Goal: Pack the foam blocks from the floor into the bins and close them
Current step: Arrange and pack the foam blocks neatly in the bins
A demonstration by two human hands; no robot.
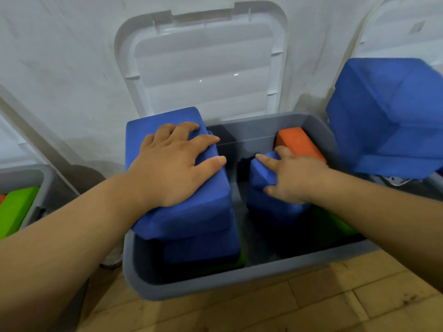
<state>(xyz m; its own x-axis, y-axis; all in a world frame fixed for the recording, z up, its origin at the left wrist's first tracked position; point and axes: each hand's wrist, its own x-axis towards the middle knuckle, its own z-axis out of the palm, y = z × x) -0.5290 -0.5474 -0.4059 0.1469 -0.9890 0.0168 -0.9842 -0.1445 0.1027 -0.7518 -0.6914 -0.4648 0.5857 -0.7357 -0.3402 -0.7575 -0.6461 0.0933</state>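
Observation:
A grey bin [215,281] stands open on the floor, its white lid [203,68] leaning back against the wall. My left hand [172,164] lies flat on a big blue foam block [191,212] that tops a blue stack in the bin's left half and sticks above the rim. My right hand [292,178] grips a smaller blue block [261,171] in the right half, fingers curled over its top. An orange block [299,142] lies behind that hand. Green blocks [340,224] show at the bottom.
Several blue blocks [388,116] are piled high in another bin at the right. A third grey bin [45,185] at the left holds a green block [16,209]. Wooden floor [263,312] runs along the front. White wall stands right behind the bins.

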